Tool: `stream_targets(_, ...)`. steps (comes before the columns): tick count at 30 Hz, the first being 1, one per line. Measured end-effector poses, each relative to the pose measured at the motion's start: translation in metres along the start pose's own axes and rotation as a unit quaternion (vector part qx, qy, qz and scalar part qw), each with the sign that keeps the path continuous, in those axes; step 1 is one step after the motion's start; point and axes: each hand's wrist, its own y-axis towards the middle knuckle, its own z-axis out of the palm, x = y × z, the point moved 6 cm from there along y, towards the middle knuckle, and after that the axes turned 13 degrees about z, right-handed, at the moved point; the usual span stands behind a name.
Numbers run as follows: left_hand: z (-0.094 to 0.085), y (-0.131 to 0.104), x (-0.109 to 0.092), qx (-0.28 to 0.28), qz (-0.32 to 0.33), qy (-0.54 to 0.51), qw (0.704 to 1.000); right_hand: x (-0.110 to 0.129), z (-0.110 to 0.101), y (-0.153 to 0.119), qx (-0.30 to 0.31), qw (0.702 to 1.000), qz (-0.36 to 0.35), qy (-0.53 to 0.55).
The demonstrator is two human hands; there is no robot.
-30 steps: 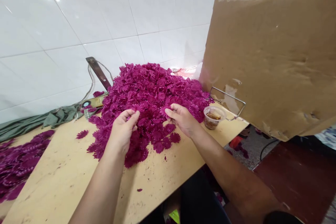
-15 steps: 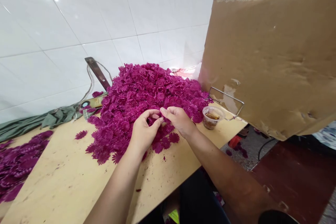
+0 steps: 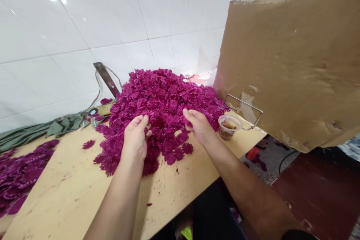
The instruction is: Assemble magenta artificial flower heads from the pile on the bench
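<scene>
A large heap of magenta flower-shaped pieces (image 3: pixel 163 93) lies on the pale wooden board (image 3: pixel 70 180). Over the heap's left front, my left hand (image 3: pixel 137 135) is closed in a pinch, with a bit of magenta at its fingertips that may be held or part of the heap behind. Farther right, my right hand (image 3: pixel 198 124) has its thumb and fingers pressed together; what they hold, if anything, is too small to make out. The two hands are apart. Beside my right hand stands a clear plastic cup (image 3: pixel 226 132) with brown liquid.
A big cardboard sheet (image 3: pixel 292 60) rises at the right, with a bent wire frame (image 3: pixel 244 101) at its foot. Flat magenta pieces (image 3: pixel 25 172) lie at the left. Green cloth (image 3: pixel 60 125) and a dark metal bar (image 3: pixel 106 78) are near the tiled wall.
My hands, which were together over the heap, have moved apart. The left went left, and the right shifted slightly right.
</scene>
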Motion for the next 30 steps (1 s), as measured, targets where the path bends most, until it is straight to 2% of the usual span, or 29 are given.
stream_targets(3, 0.001, -0.003, -0.005, 0.03, -0.007, 0.017, 0.999, 0.011, -0.015, 0.012, -0.092, 0.989, -0.052, -0.103)
stream_targets(5, 0.006, -0.008, -0.003, 0.077, -0.019, 0.035, 0.996, 0.02, -0.019, 0.012, -0.167, 0.961, -0.093, -0.199)
stream_targets(7, 0.012, -0.012, 0.002, 0.12, -0.018, 0.05, 0.991, 0.029, -0.014, 0.006, -0.2, 0.929, -0.136, -0.282)
stream_targets(8, 0.014, -0.013, 0.005, 0.137, -0.012, 0.06, 0.989, 0.031, -0.008, 0.002, -0.181, 0.921, -0.151, -0.311)
stream_targets(10, 0.016, -0.012, 0.008, 0.159, 0.017, 0.087, 0.983, 0.029, 0.008, -0.005, -0.094, 0.927, -0.146, -0.333)
stream_targets(13, 0.019, -0.009, 0.008, 0.187, 0.076, 0.138, 0.97, 0.019, 0.027, -0.014, 0.038, 0.954, -0.093, -0.283)
stream_targets(16, 0.022, -0.009, 0.008, 0.207, 0.098, 0.174, 0.958, 0.015, 0.036, -0.017, 0.099, 0.964, -0.084, -0.231)
stream_targets(18, 0.023, -0.01, 0.006, 0.205, 0.105, 0.196, 0.953, 0.013, 0.036, -0.014, 0.109, 0.964, -0.091, -0.226)
stream_targets(21, 0.023, -0.014, 0.002, 0.212, 0.107, 0.226, 0.945, 0.011, 0.03, -0.007, 0.081, 0.966, -0.091, -0.226)
stream_targets(25, 0.02, -0.017, -0.001, 0.203, 0.09, 0.23, 0.948, 0.008, 0.021, 0.0, 0.047, 0.98, -0.046, -0.185)
stream_targets(30, 0.019, -0.016, 0.003, 0.192, 0.08, 0.241, 0.948, 0.007, 0.023, -0.001, 0.07, 0.989, -0.021, -0.127)
